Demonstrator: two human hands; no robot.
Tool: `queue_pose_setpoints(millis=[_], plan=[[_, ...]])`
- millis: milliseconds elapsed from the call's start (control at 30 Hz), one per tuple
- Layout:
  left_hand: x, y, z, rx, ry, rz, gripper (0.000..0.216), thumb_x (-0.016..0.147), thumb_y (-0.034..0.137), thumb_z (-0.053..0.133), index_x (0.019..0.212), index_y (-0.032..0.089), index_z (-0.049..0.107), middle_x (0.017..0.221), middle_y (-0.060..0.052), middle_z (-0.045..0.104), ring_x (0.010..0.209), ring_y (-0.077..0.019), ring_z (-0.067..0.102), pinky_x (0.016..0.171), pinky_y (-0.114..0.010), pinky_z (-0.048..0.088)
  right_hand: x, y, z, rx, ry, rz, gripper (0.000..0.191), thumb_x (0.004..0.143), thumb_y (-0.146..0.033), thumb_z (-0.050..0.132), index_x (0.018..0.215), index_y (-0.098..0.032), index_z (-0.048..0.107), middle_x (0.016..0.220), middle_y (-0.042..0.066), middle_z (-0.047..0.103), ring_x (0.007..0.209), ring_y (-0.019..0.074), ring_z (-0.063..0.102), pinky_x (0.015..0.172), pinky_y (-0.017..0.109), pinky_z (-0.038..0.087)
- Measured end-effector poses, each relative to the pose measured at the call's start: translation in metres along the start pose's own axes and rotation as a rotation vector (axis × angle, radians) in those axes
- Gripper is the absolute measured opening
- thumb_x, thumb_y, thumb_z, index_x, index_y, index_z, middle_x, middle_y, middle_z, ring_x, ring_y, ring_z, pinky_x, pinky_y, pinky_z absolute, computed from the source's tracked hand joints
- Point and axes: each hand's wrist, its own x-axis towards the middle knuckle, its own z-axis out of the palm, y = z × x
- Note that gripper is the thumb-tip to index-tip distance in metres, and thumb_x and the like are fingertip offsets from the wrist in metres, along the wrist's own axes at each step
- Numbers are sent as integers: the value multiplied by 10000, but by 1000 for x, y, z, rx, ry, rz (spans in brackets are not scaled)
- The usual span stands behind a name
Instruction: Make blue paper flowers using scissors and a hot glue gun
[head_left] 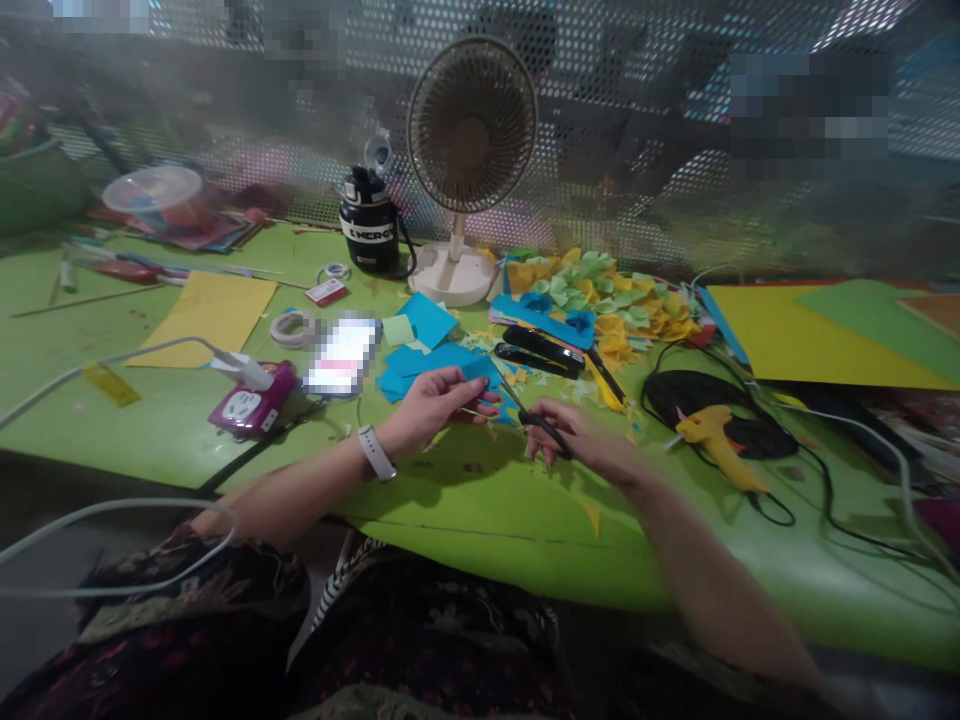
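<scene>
Between the fingers of my left hand (442,400) is a piece of blue paper (480,372), gripped near its lower edge. My right hand (562,435) is closed around the handles of a pair of scissors (546,428), whose blades point up and left toward that paper. Whether the blades touch the paper I cannot tell. More blue paper pieces (405,368) lie just behind my left hand. A black stapler (541,350) rests behind my right hand, beside a yellow-handled cutter (604,380). Small paper scraps are scattered around both hands.
A fan (472,130) and a black bottle (369,225) stand at the back. Left are a lit phone (343,357) and a purple power socket (251,402). A yellow glue gun (712,440) with black cable lies right. Crumpled paper pieces (600,285) are heaped behind.
</scene>
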Motion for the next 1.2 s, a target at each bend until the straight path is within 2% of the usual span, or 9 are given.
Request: queue_pose_setpoints(millis=[433,700,933,1200], plan=[[-2,-1,2,8,-4,-7,490,660,495,861,746,145,529,878,-106,768,766,-184,742,749,-341,593,2,7,1,-3,-6,-28,498,727,-634,745,851,-208,518,731,-6,632,607,122,595,544,262,463],[0,-4,1,7,-10,-6,471,688,476,848,733,152,510,873,-102,770,731,-163,736,728,-320,593,3,6,2,-14,-5,-20,557,691,-696,740,842,-212,509,697,-14,607,590,123,568,523,259,438],[0,-6,1,-1,-27,-5,421,726,447,831,777,140,548,885,-98,769,739,-154,740,739,-310,597,0,0,4,-34,27,2,576,658,-712,747,820,-212,510,649,-20,589,564,115,505,504,247,361],[0,-5,0,-28,-24,-24,434,699,445,851,780,132,562,890,-110,772,739,-154,740,726,-296,596,0,0,4,-54,67,-29,581,618,-713,764,790,-217,517,622,-35,566,583,127,518,541,261,377]])
